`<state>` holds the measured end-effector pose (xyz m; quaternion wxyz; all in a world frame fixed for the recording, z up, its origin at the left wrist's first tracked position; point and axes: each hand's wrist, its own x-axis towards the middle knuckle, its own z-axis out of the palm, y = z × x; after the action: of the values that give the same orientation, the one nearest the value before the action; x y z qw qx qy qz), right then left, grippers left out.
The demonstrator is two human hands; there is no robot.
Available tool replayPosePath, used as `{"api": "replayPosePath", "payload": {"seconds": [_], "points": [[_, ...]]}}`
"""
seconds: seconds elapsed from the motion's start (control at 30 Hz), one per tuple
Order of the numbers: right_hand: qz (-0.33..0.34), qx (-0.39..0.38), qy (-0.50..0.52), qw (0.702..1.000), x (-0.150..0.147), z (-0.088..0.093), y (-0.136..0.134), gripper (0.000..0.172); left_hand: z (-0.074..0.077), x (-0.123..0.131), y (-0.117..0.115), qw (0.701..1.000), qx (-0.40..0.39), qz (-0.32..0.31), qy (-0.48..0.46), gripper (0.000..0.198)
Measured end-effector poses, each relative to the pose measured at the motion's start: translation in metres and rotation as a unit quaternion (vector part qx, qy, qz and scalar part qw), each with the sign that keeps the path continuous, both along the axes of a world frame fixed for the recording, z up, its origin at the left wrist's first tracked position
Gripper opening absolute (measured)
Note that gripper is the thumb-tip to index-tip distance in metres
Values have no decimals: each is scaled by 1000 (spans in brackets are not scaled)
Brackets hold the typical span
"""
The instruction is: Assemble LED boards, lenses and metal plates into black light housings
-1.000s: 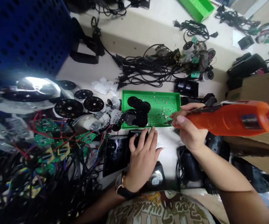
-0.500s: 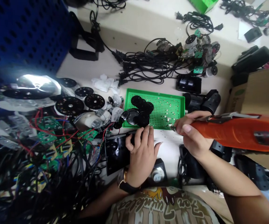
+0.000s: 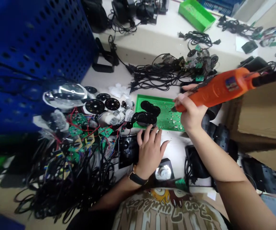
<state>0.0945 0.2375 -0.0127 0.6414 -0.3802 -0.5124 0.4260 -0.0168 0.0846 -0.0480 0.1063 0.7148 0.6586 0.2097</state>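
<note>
Two hands: my right hand (image 3: 192, 115) clamps an orange electric screwdriver (image 3: 220, 86) over a green perforated tray (image 3: 168, 118); my left hand (image 3: 149, 153), fingers spread, steadies a black plastic panel (image 3: 128, 150).

Tangled black power cords (image 3: 161, 72) and wired green circuit boards (image 3: 77, 129) crowd a white counter (image 3: 97, 78), between a blue perforated panel (image 3: 39, 41) and a cardboard box (image 3: 264, 111); a green plastic bin (image 3: 196, 15) sits on a higher ledge (image 3: 157, 40).

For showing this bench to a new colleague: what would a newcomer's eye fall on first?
First the bright orange electric screwdriver, held in the right hand above the green perforated tray at centre. To the left, a big blue pegboard panel stands behind a tangle of black cables and green circuit boards.
</note>
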Motion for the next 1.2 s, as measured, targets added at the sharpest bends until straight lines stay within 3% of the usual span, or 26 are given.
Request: {"api": "replayPosePath", "payload": {"seconds": [0.2, 0.37, 0.63, 0.87, 1.03, 1.2], "points": [[-59, 14, 45, 997, 7, 7, 13, 23, -1, -3, 2, 1000, 11, -17, 3, 47], [-69, 18, 92, 993, -2, -5, 23, 24, 7, 1, -4, 999, 19, -28, 1, 47], [3, -24, 45, 999, -47, -38, 46, 38, 19, 8, -21, 998, 16, -62, -26, 43], [42, -34, 33, 998, -58, -48, 46, 39, 17, -1, -27, 998, 9, -53, -39, 38], [37, -30, 46, 998, -55, -33, 40, 34, 14, -5, -25, 997, 33, -48, -49, 36], [37, -5, 145, 989, -33, 17, -6, 27, 13, -19, -21, 992, 71, 24, -101, 37]]}}
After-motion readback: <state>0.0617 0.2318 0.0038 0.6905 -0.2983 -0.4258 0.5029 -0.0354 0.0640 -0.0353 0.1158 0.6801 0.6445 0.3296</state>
